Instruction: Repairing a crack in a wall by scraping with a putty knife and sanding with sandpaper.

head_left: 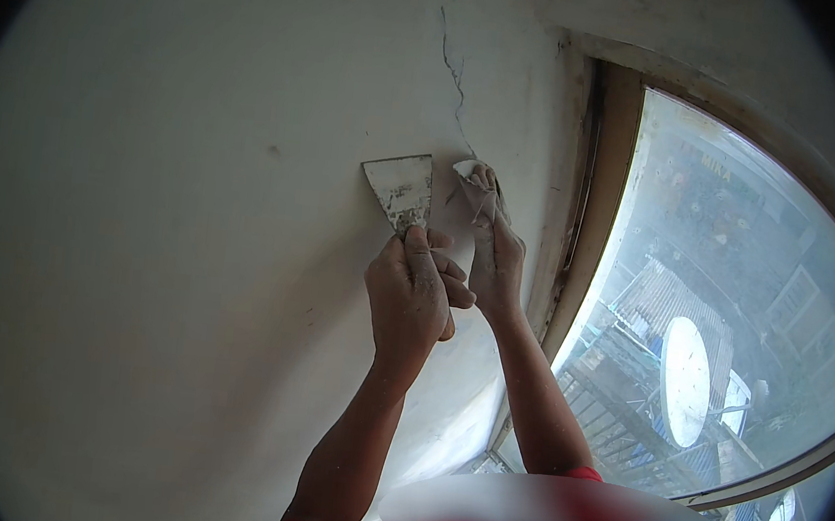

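While both hands work high on a white wall (168,237), a crack (452,63) runs down just above them.

From the head view, the left hand (412,295) has its grip closed round the handle of a broad putty knife (399,188), blade raised and lying flat near the plaster, seemingly kept ready beside the repair. The right hand (494,253) has its grip closed on a smaller scraper (474,191), whose tip carries a dab of white filler (464,168) and touches the wall at the crack's lower end, angled so the paste presses in. Just right of the hands stands a worn window frame (593,207), with rooftops and a satellite dish (684,380) outside.
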`<state>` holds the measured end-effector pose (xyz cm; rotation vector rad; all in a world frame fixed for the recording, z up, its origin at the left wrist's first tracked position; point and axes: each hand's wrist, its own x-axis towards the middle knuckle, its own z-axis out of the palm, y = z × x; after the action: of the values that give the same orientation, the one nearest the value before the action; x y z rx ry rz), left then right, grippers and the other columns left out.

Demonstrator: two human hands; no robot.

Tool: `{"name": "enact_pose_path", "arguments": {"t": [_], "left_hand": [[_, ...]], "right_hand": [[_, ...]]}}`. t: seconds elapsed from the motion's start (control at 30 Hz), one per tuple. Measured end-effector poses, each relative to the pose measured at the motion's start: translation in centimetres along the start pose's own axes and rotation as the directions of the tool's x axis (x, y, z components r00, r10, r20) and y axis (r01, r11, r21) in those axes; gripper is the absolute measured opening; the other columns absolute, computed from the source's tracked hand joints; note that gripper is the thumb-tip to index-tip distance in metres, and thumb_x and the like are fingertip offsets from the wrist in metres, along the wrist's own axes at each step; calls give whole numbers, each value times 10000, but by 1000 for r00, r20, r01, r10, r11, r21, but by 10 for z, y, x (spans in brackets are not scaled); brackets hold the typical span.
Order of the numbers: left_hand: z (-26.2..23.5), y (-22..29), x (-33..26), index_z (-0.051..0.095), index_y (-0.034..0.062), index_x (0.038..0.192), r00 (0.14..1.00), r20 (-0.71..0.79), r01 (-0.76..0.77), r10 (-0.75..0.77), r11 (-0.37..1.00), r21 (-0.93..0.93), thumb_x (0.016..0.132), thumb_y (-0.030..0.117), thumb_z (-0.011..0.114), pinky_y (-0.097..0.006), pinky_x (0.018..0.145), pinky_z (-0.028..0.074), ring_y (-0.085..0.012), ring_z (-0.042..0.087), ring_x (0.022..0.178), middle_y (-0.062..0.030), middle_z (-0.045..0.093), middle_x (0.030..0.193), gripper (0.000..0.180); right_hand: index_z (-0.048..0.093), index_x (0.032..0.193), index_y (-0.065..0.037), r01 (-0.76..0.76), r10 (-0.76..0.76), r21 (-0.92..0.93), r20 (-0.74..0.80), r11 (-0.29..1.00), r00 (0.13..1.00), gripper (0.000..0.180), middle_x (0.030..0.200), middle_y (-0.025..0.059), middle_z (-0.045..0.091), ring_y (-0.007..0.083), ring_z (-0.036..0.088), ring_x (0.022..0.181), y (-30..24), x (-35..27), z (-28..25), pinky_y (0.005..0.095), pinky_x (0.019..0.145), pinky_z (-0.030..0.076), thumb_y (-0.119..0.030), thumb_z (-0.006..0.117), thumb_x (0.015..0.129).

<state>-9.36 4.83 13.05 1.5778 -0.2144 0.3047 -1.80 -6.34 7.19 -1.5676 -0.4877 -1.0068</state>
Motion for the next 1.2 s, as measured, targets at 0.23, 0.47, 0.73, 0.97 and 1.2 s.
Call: {"name": "enact_pose_path", "arguments": {"t": [0.23, 0.47, 0.73, 0.97, 1.2], "left_hand": [[-12, -26, -19, 563, -73, 974, 998, -56, 8, -9, 1000, -25, 1081, 250, 333, -232, 337, 386, -129, 580, 414, -103, 605, 596, 411], [-17, -8, -11, 575, -68, 969, 1000, -25, 10, -8, 998, 60, 1083, 258, 334, -227, 353, 402, -121, 552, 402, -106, 597, 608, 421], [-100, -127, -113, 620, -44, 884, 982, -127, 170, -141, 950, 262, 1060, 196, 415, -258, 421, 437, -103, 553, 419, -68, 590, 568, 361], [-179, -111, -146, 607, -41, 897, 925, -362, 98, 111, 853, 512, 1009, 158, 525, -258, 461, 407, -103, 539, 473, -71, 592, 602, 243], [-196, -43, -152, 476, 1, 1207, 757, -415, -80, 504, 703, 706, 935, 7, 615, -248, 508, 424, -123, 571, 539, -57, 575, 643, 306]], "right_hand": [[455, 1444, -13, 181, -191, -227, -23, 957, 981, 444, 1519, 197, 407, 349, 302, 1455, 23, -18, 15, 439, 1176, 267, -152, 439, 1023], [502, 1404, -6, 182, -300, -441, -213, 879, 930, 450, 1499, 209, 423, 384, 331, 1431, 17, 54, 10, 455, 1153, 314, -232, 493, 1015], [530, 1391, -97, 609, -509, -231, 373, 759, 776, 511, 1515, 108, 436, 288, 354, 1437, -53, -23, 87, 470, 1153, 364, -50, 568, 883], [528, 1377, -69, 598, -593, -436, 165, 672, 788, 411, 1483, 88, 478, 284, 412, 1398, -61, 84, 67, 387, 1085, 462, -123, 499, 970], [578, 1317, -87, 803, -734, -124, 343, 583, 586, 398, 1520, 98, 427, 271, 385, 1418, -111, 9, 110, 428, 1144, 402, -63, 541, 922]]}}
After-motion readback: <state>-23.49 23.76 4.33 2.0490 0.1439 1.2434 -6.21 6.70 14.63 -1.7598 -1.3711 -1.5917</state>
